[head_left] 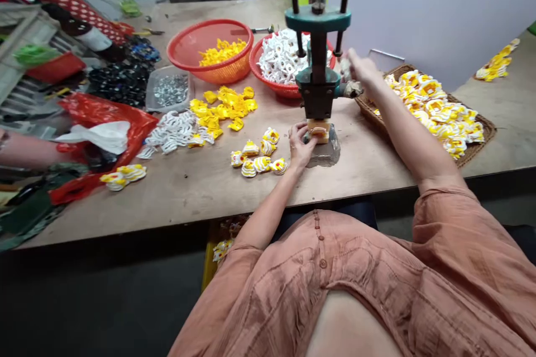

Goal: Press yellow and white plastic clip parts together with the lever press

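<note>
Through the head camera I am seeing my left hand (299,145) pinching the left side of a small yellow piece (319,131), which is sitting under the head of the green press (318,89), just above its grey base (326,153). My right hand (363,70) is curling its fingers beside the press's side handle (350,89); I cannot tell whether it is gripping anything. On the table (201,195), striped white-and-yellow pieces (262,164) are lying near my left hand, and yellow parts (228,105) and white strips (171,133) are lying farther left. Beyond them, a red basket (288,91) is holding white parts (280,58). Right of the press, a wicker tray (488,131) is carrying more striped pieces.
</note>
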Demonstrator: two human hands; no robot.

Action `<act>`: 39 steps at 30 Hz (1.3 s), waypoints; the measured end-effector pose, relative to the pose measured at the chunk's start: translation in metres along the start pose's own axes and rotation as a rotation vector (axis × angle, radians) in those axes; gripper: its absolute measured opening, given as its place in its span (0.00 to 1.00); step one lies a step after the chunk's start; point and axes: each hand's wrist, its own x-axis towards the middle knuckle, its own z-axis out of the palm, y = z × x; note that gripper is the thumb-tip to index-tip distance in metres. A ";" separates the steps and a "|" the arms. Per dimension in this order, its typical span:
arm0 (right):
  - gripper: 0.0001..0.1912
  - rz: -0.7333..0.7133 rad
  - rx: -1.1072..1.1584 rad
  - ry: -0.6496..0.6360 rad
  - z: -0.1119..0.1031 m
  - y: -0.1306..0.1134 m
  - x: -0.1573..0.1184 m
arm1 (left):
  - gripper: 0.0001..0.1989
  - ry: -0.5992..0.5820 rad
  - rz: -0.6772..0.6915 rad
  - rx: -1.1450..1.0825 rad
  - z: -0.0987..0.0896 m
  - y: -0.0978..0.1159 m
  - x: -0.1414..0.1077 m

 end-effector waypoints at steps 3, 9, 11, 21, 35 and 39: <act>0.26 -0.060 -0.139 0.108 -0.028 0.018 -0.003 | 0.11 0.041 -0.030 -0.094 0.007 0.005 -0.004; 0.21 -0.279 -0.624 0.354 -0.121 0.025 0.003 | 0.14 -0.056 -0.007 -0.099 -0.034 0.031 -0.033; 0.17 -0.269 -0.851 0.250 -0.128 0.046 0.001 | 0.14 -0.036 0.029 0.068 -0.067 0.033 -0.032; 0.10 -0.363 -1.034 0.271 -0.115 0.086 -0.026 | 0.23 -0.181 -0.017 0.452 -0.164 0.002 -0.003; 0.25 -0.249 0.180 0.084 0.036 0.130 -0.217 | 0.29 -0.333 -0.100 -0.490 -0.005 0.062 -0.070; 0.21 -0.407 -0.066 0.113 0.043 0.146 -0.210 | 0.22 -0.218 -0.016 -0.313 -0.012 0.042 -0.067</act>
